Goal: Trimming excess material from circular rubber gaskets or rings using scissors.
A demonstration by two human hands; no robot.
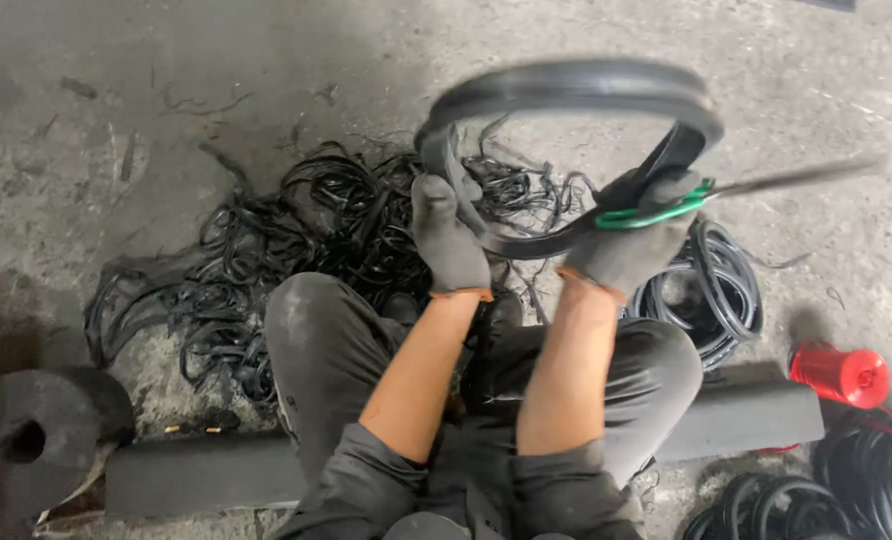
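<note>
Black rubber ring (576, 85) arcs above and between both gloved hands, its long axis running left to right. Left hand (448, 240) is clenched on its left end. Right hand (631, 235) grips green-handled scissors (666, 208), blades pointing right, against the smooth, flat-banded ring.

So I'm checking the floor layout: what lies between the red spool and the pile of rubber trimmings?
In the head view, a coil of black rings and the person's knees lie between the red spool and the pile of trimmings.
</note>
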